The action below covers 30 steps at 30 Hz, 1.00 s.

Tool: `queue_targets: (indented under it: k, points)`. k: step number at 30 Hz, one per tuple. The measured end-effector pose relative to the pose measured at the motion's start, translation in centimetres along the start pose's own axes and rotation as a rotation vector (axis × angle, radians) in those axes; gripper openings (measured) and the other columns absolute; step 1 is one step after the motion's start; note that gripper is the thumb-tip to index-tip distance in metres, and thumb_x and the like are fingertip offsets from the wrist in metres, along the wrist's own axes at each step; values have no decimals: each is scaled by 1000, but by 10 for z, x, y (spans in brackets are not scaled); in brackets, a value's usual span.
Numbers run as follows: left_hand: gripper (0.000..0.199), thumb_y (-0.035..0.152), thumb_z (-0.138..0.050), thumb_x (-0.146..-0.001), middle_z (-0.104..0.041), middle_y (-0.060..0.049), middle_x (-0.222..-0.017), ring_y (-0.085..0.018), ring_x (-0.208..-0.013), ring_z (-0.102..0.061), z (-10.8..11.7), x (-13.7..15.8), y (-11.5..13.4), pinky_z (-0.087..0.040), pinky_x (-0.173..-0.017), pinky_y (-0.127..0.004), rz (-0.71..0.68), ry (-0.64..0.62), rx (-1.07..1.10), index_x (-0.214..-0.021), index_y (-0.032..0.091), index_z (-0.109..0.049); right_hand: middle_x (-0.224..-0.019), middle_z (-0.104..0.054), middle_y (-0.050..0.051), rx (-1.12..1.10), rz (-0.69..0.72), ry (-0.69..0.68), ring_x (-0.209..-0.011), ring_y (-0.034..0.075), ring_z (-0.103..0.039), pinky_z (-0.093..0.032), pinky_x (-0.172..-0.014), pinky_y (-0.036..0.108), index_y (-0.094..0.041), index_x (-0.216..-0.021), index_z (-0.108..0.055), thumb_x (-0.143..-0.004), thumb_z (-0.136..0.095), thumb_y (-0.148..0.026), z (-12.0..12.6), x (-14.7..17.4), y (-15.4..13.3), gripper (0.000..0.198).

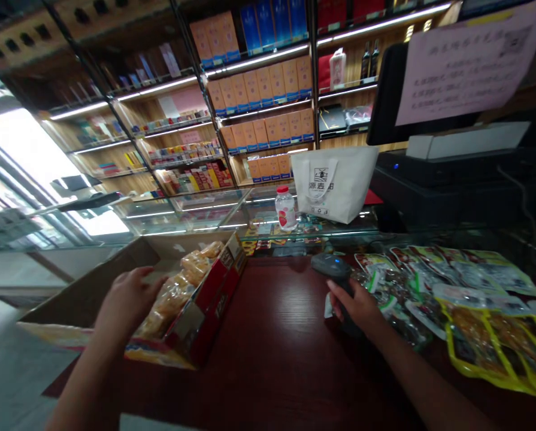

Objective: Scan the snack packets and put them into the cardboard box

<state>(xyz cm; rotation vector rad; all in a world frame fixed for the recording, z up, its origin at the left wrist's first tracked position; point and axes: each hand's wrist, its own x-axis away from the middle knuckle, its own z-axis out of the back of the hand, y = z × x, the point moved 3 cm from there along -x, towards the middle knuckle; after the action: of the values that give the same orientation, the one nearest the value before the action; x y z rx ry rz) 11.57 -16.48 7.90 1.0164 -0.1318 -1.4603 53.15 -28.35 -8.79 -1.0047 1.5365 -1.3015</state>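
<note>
My left hand (pixel 123 298) hovers over an open cardboard box (pixel 92 287), its fingers loosely bent and apart, with nothing visible in them. Beside those fingers, clear-wrapped golden snacks (pixel 182 284) lie in a row along the box's right wall, which is red outside. My right hand (pixel 356 311) is wrapped round the handle of a dark barcode scanner (pixel 331 267). A blue light glows on top of the scanner, whose head points to the left. Below the hand, the lower part of the handle is hard to make out.
Packaged foods (pixel 402 299) and yellow-edged packs (pixel 496 335) cover the right of the dark red counter (pixel 290 299). Behind it, a red-capped bottle (pixel 285 209) and a white tote bag (pixel 335 182) stand on glass. A monitor (pixel 382 102) rises at right, before stocked shelves.
</note>
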Motion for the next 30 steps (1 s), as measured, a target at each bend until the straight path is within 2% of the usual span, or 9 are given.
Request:
queue_targets:
  k: [2,4,6,10,13,15,18,24,30]
  points:
    - [31,52,-74,-68,-68,0,-75,-27,-73,-68,-1,12,26,-58,-61,-34,-117,70,-141,-89,29,-71,-52,-57,-3,-92,-23,38,-36,13,-47,-38,-36,25,-22,-77,-57,-81,-68,-71,9,-7,-4,50]
    - [38,57,-67,-77,-73,-1,-84,-27,-73,-70,-22,29,51,-59,-65,-37,-150,-6,12,-103,31,-72,-60,-59,-3,-182,-38,84,-39,13,-47,-38,-36,24,-21,-87,-60,-79,-70,-71,21,-12,-11,52]
    - [38,55,-70,-75,-76,-2,-85,-27,-70,-71,-65,49,76,-58,-65,-35,-139,-227,271,-102,29,-75,-65,-59,-3,-257,-47,117,-41,12,-47,-38,-37,24,-21,-94,-60,-76,-71,-71,35,-16,-19,54]
    - [19,41,-81,-67,-78,-8,-81,-29,-79,-71,-178,97,113,-55,-72,-34,-268,-655,567,-77,26,-80,-65,-56,-4,-363,-55,137,-43,12,-45,-36,-38,24,-21,-95,-61,-72,-73,-68,57,-19,-33,54]
    - [31,39,-88,-56,-75,-6,-78,-25,-69,-66,-248,129,122,-51,-66,-32,-283,-914,492,-80,23,-78,-64,-55,-5,-413,-48,149,-43,12,-44,-35,-38,24,-21,-94,-62,-71,-74,-67,65,-22,-36,52]
    - [51,40,-93,-44,-71,-6,-82,-25,-74,-64,-274,145,125,-49,-69,-32,-293,-997,383,-88,21,-76,-64,-56,-5,-437,-46,156,-42,12,-43,-35,-38,23,-21,-93,-62,-70,-75,-66,67,-23,-35,52]
    - [66,40,-95,-38,-64,-6,-93,-28,-91,-61,-287,157,132,-47,-78,-33,-342,-1036,256,-97,20,-72,-64,-57,-4,-462,-54,153,-42,11,-44,-35,-38,22,-20,-94,-63,-69,-78,-65,65,-24,-33,53]
    - [37,31,-86,-56,-59,2,-79,-19,-77,-56,-287,161,127,-42,-68,-27,-330,-1043,267,-79,21,-58,-63,-58,-4,-460,-64,125,-42,11,-44,-36,-38,22,-21,-91,-64,-68,-80,-65,59,-23,-34,52]
    - [43,37,-89,-56,-66,3,-67,-13,-56,-57,-277,154,99,-41,-54,-22,181,-1019,834,-75,20,-56,-64,-57,-5,-348,-60,112,-43,12,-46,-37,-39,23,-21,-92,-62,-71,-77,-66,51,-23,-25,52]
